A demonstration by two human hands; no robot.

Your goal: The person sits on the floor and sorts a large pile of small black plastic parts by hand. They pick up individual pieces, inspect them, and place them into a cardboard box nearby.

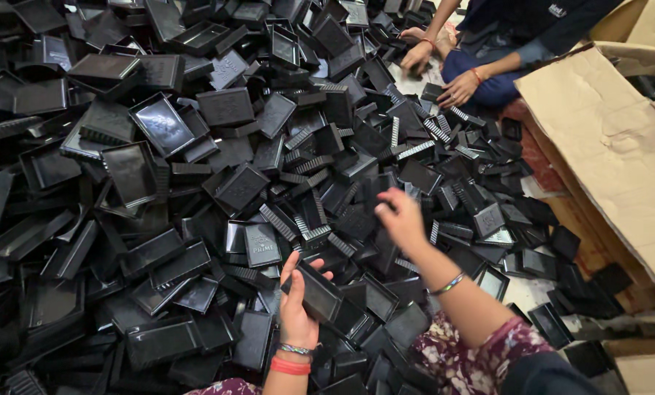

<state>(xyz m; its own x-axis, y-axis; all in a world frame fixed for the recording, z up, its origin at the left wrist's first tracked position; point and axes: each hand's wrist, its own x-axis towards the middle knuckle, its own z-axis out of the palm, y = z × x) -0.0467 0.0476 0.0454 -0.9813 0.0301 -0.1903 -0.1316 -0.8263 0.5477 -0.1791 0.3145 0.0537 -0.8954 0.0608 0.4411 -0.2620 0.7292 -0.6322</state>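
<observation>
A huge heap of black plastic trays and lids (196,146) covers the floor in front of me. My left hand (296,303) grips a small black rectangular tray (316,291) by its side, held tilted just above the heap. My right hand (400,216) reaches forward over the pile with its fingers curled down onto a black piece (386,196); whether it has hold of it is not clear. Bangles sit on both of my wrists.
Another person sits at the far right, their hands (437,69) at the pile's edge. A large flattened cardboard box (612,153) lies along the right side. Ribbed black pieces (415,150) are mixed in the heap.
</observation>
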